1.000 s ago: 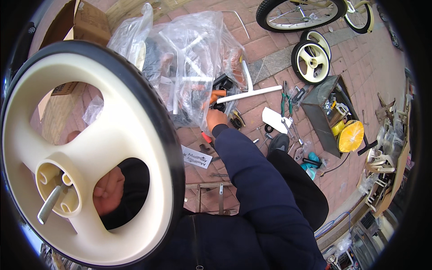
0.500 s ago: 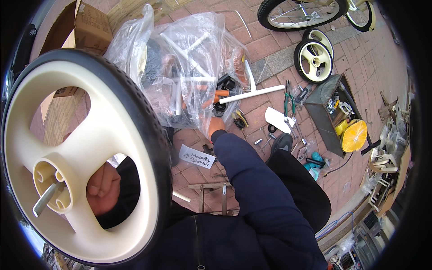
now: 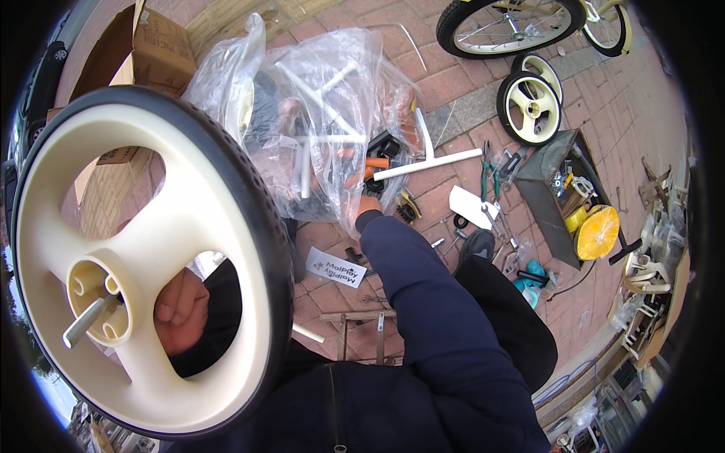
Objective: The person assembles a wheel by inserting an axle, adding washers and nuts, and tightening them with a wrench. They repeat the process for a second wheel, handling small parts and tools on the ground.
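Note:
A large cream wheel (image 3: 143, 302) with a black tyre stands close on my left, and a metal axle rod (image 3: 92, 321) sticks out of its hub. Through a gap between the spokes I see my left hand (image 3: 181, 311) behind the wheel, its fingers curled; what it grips is hidden. My right arm reaches forward to a clear plastic bag (image 3: 332, 98) on the paving. There my right hand (image 3: 368, 205) is at the bag's near edge, fingers hidden by the plastic and wrist. White tubes and orange and black parts show in the bag. Close by lies a white T-shaped tube (image 3: 430, 162).
A metal toolbox (image 3: 550, 196) holding hardware and a yellow roll (image 3: 596, 232) sits right, near green-handled pliers (image 3: 489, 172), wrenches (image 3: 495, 219) and white paper (image 3: 468, 205). Beyond are small wheels (image 3: 530, 108) and a spoked bicycle wheel (image 3: 513, 26). A cardboard box (image 3: 162, 53) stands far left.
The whole view has shifted slightly, with the ground things a little lower and to the right. The large wheel sits slightly farther right. My right hand stays at the bag.

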